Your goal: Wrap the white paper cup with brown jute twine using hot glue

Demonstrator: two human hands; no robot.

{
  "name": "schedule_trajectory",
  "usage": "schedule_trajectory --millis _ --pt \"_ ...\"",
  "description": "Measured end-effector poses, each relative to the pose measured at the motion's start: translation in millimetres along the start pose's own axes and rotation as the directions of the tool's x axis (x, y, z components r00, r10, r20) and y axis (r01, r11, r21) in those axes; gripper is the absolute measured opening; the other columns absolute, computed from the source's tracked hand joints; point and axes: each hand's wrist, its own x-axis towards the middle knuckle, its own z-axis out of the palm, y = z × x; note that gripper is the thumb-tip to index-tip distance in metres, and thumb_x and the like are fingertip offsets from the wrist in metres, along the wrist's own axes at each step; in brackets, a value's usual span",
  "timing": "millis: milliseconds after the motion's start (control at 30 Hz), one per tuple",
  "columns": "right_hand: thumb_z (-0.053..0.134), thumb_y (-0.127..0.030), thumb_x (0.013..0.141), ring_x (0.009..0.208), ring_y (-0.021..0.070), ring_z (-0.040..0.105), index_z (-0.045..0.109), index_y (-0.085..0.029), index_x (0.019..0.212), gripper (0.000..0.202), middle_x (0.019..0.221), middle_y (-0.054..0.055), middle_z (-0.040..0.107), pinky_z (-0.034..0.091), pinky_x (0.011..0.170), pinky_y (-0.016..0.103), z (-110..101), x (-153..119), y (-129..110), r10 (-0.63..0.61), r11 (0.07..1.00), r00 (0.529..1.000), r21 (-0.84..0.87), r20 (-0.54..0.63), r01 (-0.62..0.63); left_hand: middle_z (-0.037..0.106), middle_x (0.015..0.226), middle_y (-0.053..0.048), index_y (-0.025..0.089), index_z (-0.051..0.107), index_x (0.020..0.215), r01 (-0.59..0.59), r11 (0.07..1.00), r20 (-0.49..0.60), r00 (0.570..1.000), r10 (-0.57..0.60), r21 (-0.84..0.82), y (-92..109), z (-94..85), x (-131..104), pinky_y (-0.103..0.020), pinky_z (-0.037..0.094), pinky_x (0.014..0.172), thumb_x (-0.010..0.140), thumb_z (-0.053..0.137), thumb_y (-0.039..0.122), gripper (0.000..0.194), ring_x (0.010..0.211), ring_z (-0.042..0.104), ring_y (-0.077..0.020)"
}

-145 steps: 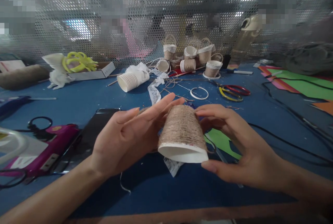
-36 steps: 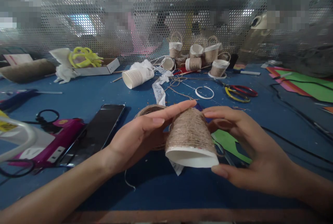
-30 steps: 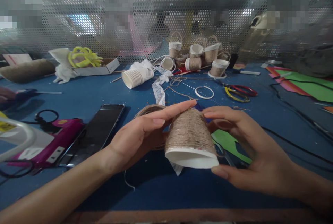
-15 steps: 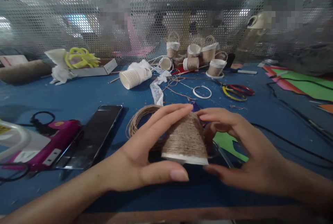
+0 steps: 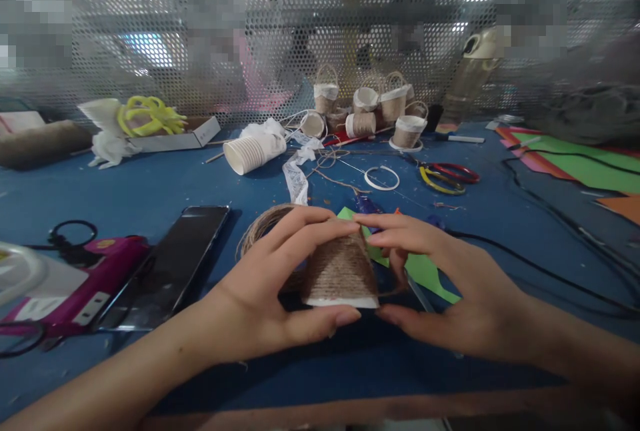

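Shifting since the earliest frame: uncovering more twine coil (image 5: 256, 229) just right of the phone (image 5: 173, 264), turning the left hand (image 5: 257, 294) from lying flat behind the twine-wrapped cup (image 5: 343, 271) to wrapping over it. Gripping half-closed there, spreading fingers over the far narrow end, now setting thumb at the near rim. Leaving lace strip (image 5: 295, 181) lying beyond, unmoved. Tipping cup at centre, between both hands, hiding the white interior visible earlier, keeping only a thin rim strip in view; not showing whether touching the table. Leaving white ring (image 5: 383, 189) lying beyond as before. Exposing more green paper (image 5: 425, 274) behind the cup. Bending the right hand (image 5: 465, 284) into a wide curve, holding cup lightly by fingertips at narrow end and thumb at rim corner, gapping at the palm. Keeping coloured sheets (image 5: 585, 161) unmoved, far right.
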Motion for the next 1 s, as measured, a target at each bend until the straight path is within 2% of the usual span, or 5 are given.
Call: schedule_trajectory --millis 67,200,400,767,1000 --pt "0.074 -0.027 0.088 0.127 0.0302 0.065 0.055 -0.027 0.130 0.047 0.140 0.012 0.066 0.057 0.106 0.046 -5 3 1 -0.020 0.997 0.998 -0.076 -0.063 0.015 0.057 0.140 -0.008 0.031 0.057 0.144 0.019 0.999 -0.037 0.999 -0.017 0.033 0 -1.7 0 -0.039 0.041 0.117 0.091 0.075 0.041 0.057 0.129 0.056 -0.0308" --pt "0.054 -0.017 0.095 0.103 0.0258 0.074 0.059 -0.024 0.126 0.033 0.114 0.010 0.073 0.061 0.094 0.044 -19 8 13 0.111 0.952 0.974 -0.259 -0.199 -0.161 0.058 0.135 -0.008 0.031 0.057 0.141 0.045 0.999 -0.085 0.995 -0.044 0.003 -2 -2.1 4 -0.032 0.055 0.099 0.092 0.075 0.040 0.053 0.122 0.059 -0.0272" --pt "0.055 -0.017 0.084 0.128 0.0380 0.063 0.057 -0.017 0.136 0.053 0.139 0.016 0.066 0.052 0.106 0.059 -26 -3 50 0.303 0.841 0.945 -0.501 0.125 -0.204 0.055 0.137 -0.007 0.035 0.056 0.139 0.088 0.993 -0.098 0.991 -0.096 -0.076 -4 0.7 6 -0.023 0.058 0.089 0.090 0.078 0.037 0.054 0.125 0.058 -0.0237" --pt "0.061 -0.018 0.078 0.086 0.0260 0.072 0.060 -0.023 0.112 0.034 0.126 0.008 0.061 0.052 0.068 0.037 -26 3 43 0.496 0.739 0.864 -0.564 0.085 -0.369 0.059 0.133 -0.003 0.038 0.058 0.135 0.080 0.985 -0.147 0.984 -0.103 -0.156 -5 0.2 7 -0.021 0.058 0.093 0.083 0.085 0.035 0.058 0.121 0.061 -0.0206" --pt "0.064 -0.025 0.077 0.092 0.0292 0.071 0.059 -0.023 0.104 0.028 0.109 0.008 0.068 0.051 0.074 0.038 -30 5 48 0.464 0.791 0.883 -0.413 -0.075 -0.451 0.062 0.132 -0.004 0.035 0.059 0.133 0.165 0.936 -0.148 0.964 -0.219 -0.310 -5 -1.8 7 -0.024 0.060 0.092 0.081 0.087 0.032 0.060 0.123 0.063 -0.0238"
